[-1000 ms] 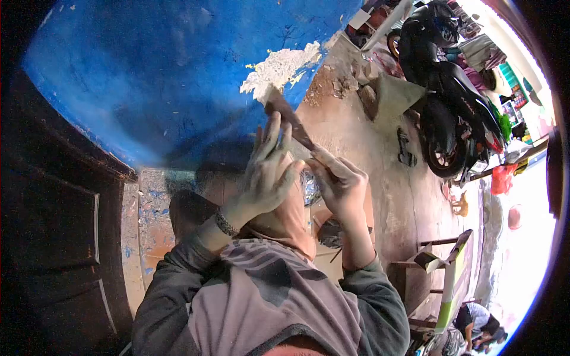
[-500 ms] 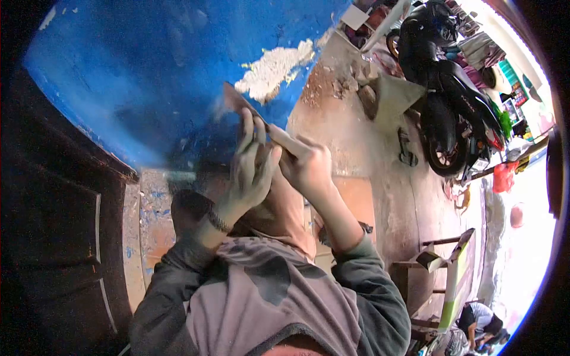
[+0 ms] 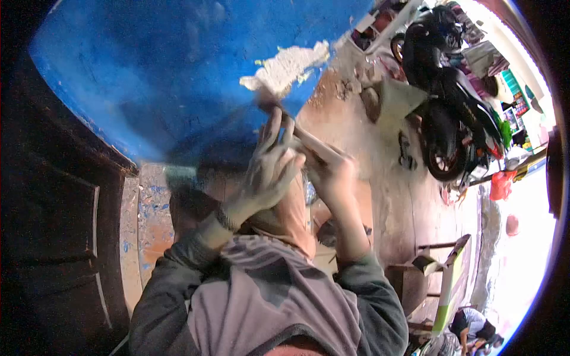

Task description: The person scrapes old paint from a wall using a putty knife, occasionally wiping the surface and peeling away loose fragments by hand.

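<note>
Dark flat blade (image 3: 268,101), blurred, having shifted since the earlier frame from plain blue paint, is now reaching the lower edge of a pale patch (image 3: 288,68) on a blue wall (image 3: 178,77). Right hand (image 3: 333,175): closing round its near end, forefinger extending along it; left hand (image 3: 270,172): staying partly open, outstretched fingertips pressing the blade, thumb standing apart.

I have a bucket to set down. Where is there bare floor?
Bare floor shows between the right forearm, the sandal and the bench. It is crowded around the motorcycle and by the blue wall's edge, where rubble lies.
</note>
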The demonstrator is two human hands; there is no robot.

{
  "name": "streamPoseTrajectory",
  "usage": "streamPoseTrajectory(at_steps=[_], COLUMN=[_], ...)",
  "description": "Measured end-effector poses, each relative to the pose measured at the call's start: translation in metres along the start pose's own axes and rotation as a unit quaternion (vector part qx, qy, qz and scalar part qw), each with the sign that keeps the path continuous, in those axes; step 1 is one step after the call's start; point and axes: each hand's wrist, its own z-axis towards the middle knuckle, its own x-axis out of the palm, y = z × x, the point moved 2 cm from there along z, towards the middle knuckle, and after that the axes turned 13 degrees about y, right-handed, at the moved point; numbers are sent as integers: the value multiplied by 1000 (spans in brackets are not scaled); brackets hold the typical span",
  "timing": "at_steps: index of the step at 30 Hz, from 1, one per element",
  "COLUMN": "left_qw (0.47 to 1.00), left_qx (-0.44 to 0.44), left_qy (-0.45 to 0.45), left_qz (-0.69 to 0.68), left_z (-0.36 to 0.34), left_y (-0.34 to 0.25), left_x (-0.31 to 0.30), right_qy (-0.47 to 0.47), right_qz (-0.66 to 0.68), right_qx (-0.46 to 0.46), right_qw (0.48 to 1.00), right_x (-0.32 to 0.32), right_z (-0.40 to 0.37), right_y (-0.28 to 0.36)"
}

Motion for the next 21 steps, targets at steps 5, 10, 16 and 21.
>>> streamPoseTrajectory(at_steps=[5,10,16,21], left_qw=[996,996,995,991], left_qx=[28,25,51,22], left_qy=[38,53,17,16], left_qz=[-69,-61,-81,-131], left_z=[-9,-4,5,1], left_y=[11,3,7,1], left_x=[-3,16,14,15], right_qy=[-2,-27,23,29], right_qz=[-49,-85,-86,-74], right_qx=[-18,10,-6,12], right_qw=[999,996,996,997], right_x=[-4,-7,-23,-33], right_z=[-7,-14,-6,-14], right_y=[16,12,12,13])
